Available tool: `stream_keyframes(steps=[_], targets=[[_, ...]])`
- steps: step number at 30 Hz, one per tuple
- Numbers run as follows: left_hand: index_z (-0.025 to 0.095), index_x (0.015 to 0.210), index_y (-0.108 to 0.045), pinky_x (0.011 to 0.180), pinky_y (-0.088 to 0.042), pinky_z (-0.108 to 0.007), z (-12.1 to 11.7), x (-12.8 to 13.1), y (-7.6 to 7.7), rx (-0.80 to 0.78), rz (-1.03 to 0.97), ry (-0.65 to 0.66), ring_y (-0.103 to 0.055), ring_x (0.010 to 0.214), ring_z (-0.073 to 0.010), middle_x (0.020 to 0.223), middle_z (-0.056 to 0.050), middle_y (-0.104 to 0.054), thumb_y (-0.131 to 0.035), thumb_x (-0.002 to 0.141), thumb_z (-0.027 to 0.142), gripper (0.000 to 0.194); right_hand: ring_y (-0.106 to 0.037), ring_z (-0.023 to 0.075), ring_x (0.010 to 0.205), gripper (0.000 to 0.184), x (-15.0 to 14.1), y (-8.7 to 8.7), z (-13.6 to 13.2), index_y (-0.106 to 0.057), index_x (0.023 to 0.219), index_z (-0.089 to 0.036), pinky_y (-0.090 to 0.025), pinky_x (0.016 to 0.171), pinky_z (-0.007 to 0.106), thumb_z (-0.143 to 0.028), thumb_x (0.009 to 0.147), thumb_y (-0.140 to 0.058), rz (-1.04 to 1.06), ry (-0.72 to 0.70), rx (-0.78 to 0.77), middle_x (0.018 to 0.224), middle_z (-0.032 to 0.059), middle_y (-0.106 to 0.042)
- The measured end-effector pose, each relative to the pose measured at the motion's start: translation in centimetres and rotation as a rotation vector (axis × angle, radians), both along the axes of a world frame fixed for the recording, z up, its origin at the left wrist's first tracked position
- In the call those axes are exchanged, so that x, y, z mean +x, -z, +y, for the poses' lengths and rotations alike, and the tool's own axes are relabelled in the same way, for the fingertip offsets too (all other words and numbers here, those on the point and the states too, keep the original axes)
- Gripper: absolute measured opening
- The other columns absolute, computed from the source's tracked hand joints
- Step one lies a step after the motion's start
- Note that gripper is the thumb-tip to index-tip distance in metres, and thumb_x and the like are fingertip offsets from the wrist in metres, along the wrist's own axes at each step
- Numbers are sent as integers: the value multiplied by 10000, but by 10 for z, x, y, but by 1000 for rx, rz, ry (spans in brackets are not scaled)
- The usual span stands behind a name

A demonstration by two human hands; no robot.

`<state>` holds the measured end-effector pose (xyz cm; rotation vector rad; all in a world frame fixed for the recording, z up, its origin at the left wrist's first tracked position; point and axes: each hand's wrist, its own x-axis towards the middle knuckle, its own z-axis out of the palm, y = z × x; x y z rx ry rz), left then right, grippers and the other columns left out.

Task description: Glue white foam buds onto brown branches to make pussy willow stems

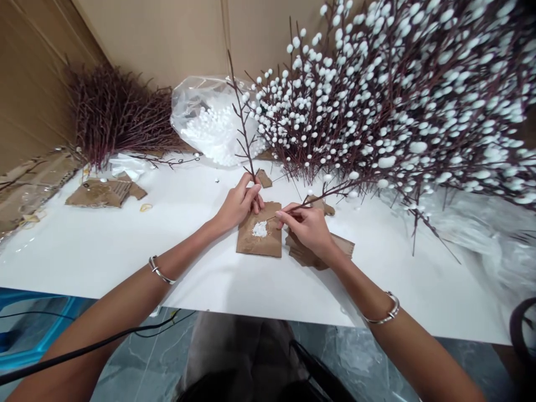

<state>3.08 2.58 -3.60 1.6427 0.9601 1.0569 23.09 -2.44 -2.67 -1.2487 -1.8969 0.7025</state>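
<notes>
My left hand [239,202] is closed around the lower end of a bare brown twig [243,120], which stands almost upright. Pinched in my right hand [307,224] is a second thin brown stem [330,191], pointing back toward the white-berried branches. Its near end reaches over a cardboard square [268,247], close to a white pasty patch [259,229] on it; whether it touches the patch I cannot tell. More torn cardboard [341,244] lies partly under my right hand.
A large mass of white-berried branches [377,100] fills the back right. Behind my hands sits a clear bag of white balls [215,128]. Bare twigs [121,111] are heaped at the back left, near cardboard scraps [98,192]. Crumpled plastic [481,234] lies right; a cable [104,339] crosses lower left.
</notes>
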Motion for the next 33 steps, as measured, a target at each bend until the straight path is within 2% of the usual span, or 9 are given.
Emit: stream_keyframes(steps=[2, 6, 12, 22, 33], targets=[[219, 981, -429, 504, -418, -179, 0, 1, 0, -2, 7, -4, -601, 501, -89, 667, 24, -674, -458, 991, 450, 233, -481, 75, 446, 454, -2, 1, 0, -689, 616, -177, -375, 499, 259, -465, 941, -553, -29, -26, 17, 774, 25, -751], [219, 977, -425, 503, -419, -179, -1, 1, -1, -3, 30, -10, -596, 490, -88, 656, 28, -670, -450, 998, 428, 211, -595, 118, 552, 391, -4, 4, 1, -710, 645, -190, -445, 595, 268, -421, 933, -582, -52, -72, 60, 774, 24, -762], [216, 977, -435, 481, -406, -174, -1, 1, 0, 2, 25, -9, -598, 488, -88, 655, 24, -674, -450, 996, 447, 232, -684, 188, 714, 342, -2, 7, 4, -729, 695, -197, -494, 681, 308, -401, 929, -588, -103, -53, 64, 821, 53, -770], [216, 972, -441, 486, -412, -176, 0, 1, 0, 3, 28, -20, -595, 484, -85, 643, 32, -666, -449, 1001, 419, 205, -677, 184, 733, 284, -3, 9, 3, -733, 750, -204, -495, 714, 304, -373, 933, -595, -88, -74, 134, 771, 41, -749], [211, 984, -449, 494, -421, -172, 0, 1, 1, -1, 15, -14, -591, 478, -78, 644, 32, -663, -448, 1003, 422, 211, -678, 187, 761, 266, -5, 9, 2, -748, 774, -206, -499, 749, 311, -366, 930, -605, -116, -92, 128, 781, 39, -757]])
